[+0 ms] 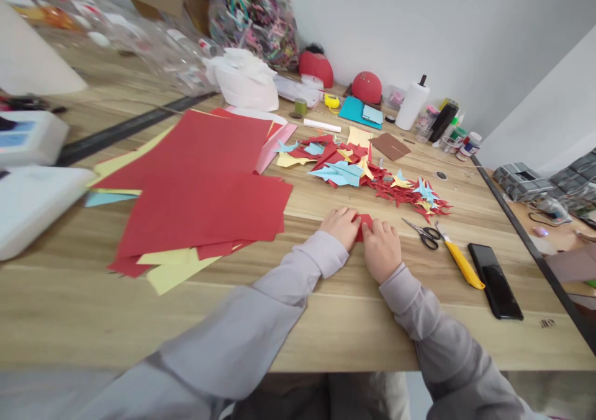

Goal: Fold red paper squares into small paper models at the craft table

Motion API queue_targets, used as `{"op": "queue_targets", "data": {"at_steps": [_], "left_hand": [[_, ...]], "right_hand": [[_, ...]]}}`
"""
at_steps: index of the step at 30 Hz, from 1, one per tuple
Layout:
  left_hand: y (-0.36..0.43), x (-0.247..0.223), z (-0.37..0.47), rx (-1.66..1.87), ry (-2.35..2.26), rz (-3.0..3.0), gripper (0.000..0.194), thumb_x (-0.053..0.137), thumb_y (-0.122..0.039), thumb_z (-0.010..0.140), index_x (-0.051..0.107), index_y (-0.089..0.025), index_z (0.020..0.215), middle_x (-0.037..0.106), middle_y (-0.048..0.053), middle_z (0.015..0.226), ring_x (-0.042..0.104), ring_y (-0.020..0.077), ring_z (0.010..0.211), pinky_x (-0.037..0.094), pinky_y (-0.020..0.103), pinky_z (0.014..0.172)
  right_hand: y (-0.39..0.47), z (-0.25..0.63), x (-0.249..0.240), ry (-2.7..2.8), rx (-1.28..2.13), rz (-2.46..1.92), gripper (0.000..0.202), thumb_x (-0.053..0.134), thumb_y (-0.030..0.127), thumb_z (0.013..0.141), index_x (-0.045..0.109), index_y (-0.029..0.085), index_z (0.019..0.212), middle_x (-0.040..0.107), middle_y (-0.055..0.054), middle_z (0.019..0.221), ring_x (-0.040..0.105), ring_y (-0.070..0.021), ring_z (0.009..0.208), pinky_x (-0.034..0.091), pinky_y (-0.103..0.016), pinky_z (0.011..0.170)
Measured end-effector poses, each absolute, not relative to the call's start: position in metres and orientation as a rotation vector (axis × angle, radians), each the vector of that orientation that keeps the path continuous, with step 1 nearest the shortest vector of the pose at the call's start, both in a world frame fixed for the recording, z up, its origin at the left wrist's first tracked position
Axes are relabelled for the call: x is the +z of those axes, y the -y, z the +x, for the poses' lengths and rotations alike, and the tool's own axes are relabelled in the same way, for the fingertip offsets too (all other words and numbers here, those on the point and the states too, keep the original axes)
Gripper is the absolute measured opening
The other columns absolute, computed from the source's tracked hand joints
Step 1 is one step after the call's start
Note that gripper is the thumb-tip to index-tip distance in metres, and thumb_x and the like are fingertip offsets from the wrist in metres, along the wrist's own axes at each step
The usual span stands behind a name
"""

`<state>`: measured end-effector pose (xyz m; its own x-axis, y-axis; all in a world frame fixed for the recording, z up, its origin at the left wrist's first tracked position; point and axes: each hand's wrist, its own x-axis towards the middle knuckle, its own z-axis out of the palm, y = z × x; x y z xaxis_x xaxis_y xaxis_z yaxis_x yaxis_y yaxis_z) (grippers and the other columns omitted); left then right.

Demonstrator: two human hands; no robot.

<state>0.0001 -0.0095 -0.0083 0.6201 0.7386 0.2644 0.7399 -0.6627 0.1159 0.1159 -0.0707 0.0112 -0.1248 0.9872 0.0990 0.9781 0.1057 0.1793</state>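
When read from the left edge of the counter (116, 333), shows first a broad, loosely fanned stack of red sheets (205, 209), matte, flat and straight-edged. Found protruding beneath, toward the front edge: pale yellow sheets (181, 277). Probably set at this side for reach by the left hand (343, 226). Next, toward the back edge, recorded a heap of folded paper pieces (333, 154) in red, light blue and pale yellow, crisp and sharply pointed, thinning rightward into small star-like shapes (401, 192). Seemingly gathered there to stay out of the forearms' way.

In front of the heap, noted the left hand, drawn close at the fingers over the left side of a small red paper piece (365, 219). Opposite, found the right hand (382, 246), likewise narrowed onto the paper. Appears pressed to the smooth wood-grained surface, presumably against slipping; cannot tell the thumbs' exact grip or the paper's full outline.

Farther right, sighted dark-handled scissors (423, 232), then a slim yellow-handled tool (463, 263) slanting toward the front right corner. Last, near the right edge, observed a glossy black phone (496, 283). Likely kept here for easy pick-up.
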Motion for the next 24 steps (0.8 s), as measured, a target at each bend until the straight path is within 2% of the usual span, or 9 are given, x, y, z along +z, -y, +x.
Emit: {"op": "queue_targets", "data": {"at_steps": [4,8,12,18,24], "left_hand": [[0.010,-0.006,0.001,-0.418,1.298,-2.844,0.032,0.038,-0.022,0.094,0.068,-0.015,0.101,0.062,0.012,0.113,0.051,0.0256,0.105,0.041,0.038,0.083],[0.011,-0.003,-0.001,-0.383,1.309,-2.839,0.031,0.039,-0.020,0.092,0.066,-0.013,0.105,0.062,0.012,0.114,0.050,0.0268,0.106,0.040,0.040,0.084],[0.012,-0.002,-0.003,-0.395,1.306,-2.834,0.029,0.040,-0.020,0.092,0.067,-0.015,0.103,0.062,0.011,0.115,0.051,0.0260,0.105,0.040,0.040,0.084],[0.009,-0.006,-0.003,-0.414,1.304,-2.818,0.028,0.042,-0.023,0.091,0.067,-0.015,0.101,0.062,0.010,0.116,0.051,0.0265,0.104,0.040,0.041,0.083],[0.007,-0.011,-0.003,-0.453,1.290,-2.822,0.025,0.050,-0.025,0.086,0.068,-0.017,0.100,0.062,0.011,0.115,0.051,0.0269,0.103,0.040,0.041,0.082]], "right_hand": [[0.057,0.120,0.011,-2.244,0.338,2.100,0.033,0.034,0.020,0.094,0.059,0.016,0.115,0.058,-0.015,0.101,0.050,-0.0272,0.096,0.035,-0.039,0.078],[0.048,0.126,0.010,-2.233,0.339,2.149,0.036,0.034,0.024,0.095,0.056,0.021,0.123,0.057,-0.013,0.101,0.049,-0.0269,0.095,0.034,-0.038,0.076],[0.052,0.128,0.010,-2.283,0.334,2.088,0.036,0.035,0.022,0.094,0.057,0.018,0.122,0.057,-0.015,0.102,0.048,-0.0275,0.095,0.034,-0.039,0.077],[0.073,0.118,0.014,-2.391,0.290,1.919,0.035,0.033,0.015,0.093,0.065,0.010,0.105,0.060,-0.016,0.097,0.050,-0.0259,0.092,0.035,-0.038,0.077],[0.090,0.110,0.020,-2.425,0.212,1.930,0.031,0.039,0.016,0.090,0.070,0.014,0.087,0.062,-0.013,0.085,0.054,-0.0243,0.088,0.035,-0.038,0.077]]}}
